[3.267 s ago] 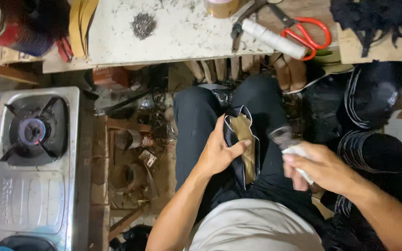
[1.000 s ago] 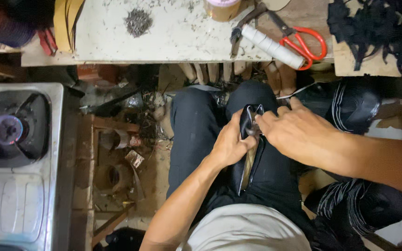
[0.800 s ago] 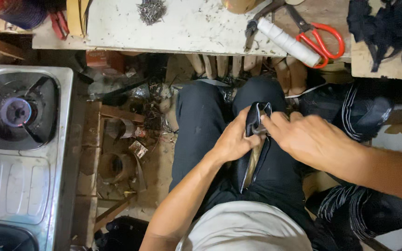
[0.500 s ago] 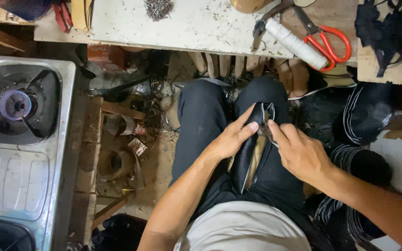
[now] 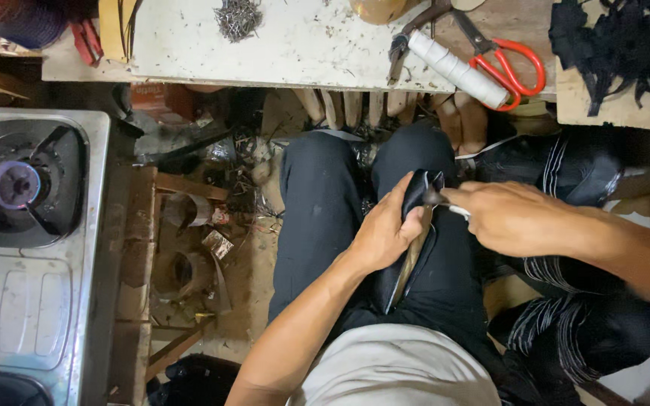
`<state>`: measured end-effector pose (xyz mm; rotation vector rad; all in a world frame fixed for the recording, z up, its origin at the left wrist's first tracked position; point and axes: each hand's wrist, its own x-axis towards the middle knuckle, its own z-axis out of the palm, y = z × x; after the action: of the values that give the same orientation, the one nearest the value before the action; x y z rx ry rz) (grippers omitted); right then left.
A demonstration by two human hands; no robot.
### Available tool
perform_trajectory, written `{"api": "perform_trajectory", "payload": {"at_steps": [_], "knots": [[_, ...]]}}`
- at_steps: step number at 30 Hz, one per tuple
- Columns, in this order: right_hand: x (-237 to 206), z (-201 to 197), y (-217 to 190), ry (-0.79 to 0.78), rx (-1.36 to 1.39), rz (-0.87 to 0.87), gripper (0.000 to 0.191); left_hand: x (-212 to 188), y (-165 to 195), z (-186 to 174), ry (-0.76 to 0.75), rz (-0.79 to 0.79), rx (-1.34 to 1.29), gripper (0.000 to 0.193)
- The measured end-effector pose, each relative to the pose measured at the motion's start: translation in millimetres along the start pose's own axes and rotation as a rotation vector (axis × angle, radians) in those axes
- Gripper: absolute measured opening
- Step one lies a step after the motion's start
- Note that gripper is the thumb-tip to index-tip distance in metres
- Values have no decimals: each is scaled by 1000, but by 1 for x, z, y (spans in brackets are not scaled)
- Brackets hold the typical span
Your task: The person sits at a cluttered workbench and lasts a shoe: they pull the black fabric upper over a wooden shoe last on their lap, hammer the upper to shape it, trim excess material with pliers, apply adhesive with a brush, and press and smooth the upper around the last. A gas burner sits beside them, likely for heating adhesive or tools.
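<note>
Shoe upper: black shoe upper [image 5: 414, 240] with a tan insole edge is lying along the person's right thigh, its dark material folding at the far tip.
Left hand: left hand [image 5: 385, 233] is wrapping closed around the shoe upper's left side, thumb pressing the fold.
Right hand: right hand [image 5: 509, 218] is coming in from the right, fingers pinching closed on a small pale tool [image 5: 457, 211] touching the far tip of the shoe upper.
Lap: black trousers [image 5: 317, 218] are filling the middle, with striped black pieces [image 5: 558, 331] piling at the right.
Stove: steel gas stove [image 5: 24, 225] is sitting at the left, beside cluttered wooden scraps.
Workbench: scuffed pale workbench [image 5: 317, 53] is running across the far side, carrying red-handled scissors [image 5: 513, 64], a white-wrapped handle [image 5: 457, 69] and a heap of small nails [image 5: 237, 16].
</note>
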<state>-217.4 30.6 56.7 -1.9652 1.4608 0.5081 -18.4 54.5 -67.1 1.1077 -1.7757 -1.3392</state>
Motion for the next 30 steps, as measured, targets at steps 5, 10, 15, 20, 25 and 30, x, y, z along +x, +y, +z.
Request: {"api": "perform_trajectory", "payload": {"at_steps": [5, 10, 15, 20, 25, 30], "knots": [[-9, 5, -12, 77, -374, -118, 70, 1, -14, -8, -65, 75, -112, 72], [-10, 44, -10, 386, -439, -190, 64, 4, -22, -20, -197, -34, -472, 65], [-4, 49, 3, 383, 146, -139, 51, 0, -9, -7, -78, -196, -201, 63], [-2, 18, 12, 113, -17, -115, 61, -1, 1, 9, 77, 26, -18, 59], [-11, 20, 4, 140, -285, -50, 68, 4, -6, -1, -44, 18, -86, 64], [-8, 52, 5, 389, -264, -153, 65, 8, -8, -13, -108, -89, -269, 61]]}}
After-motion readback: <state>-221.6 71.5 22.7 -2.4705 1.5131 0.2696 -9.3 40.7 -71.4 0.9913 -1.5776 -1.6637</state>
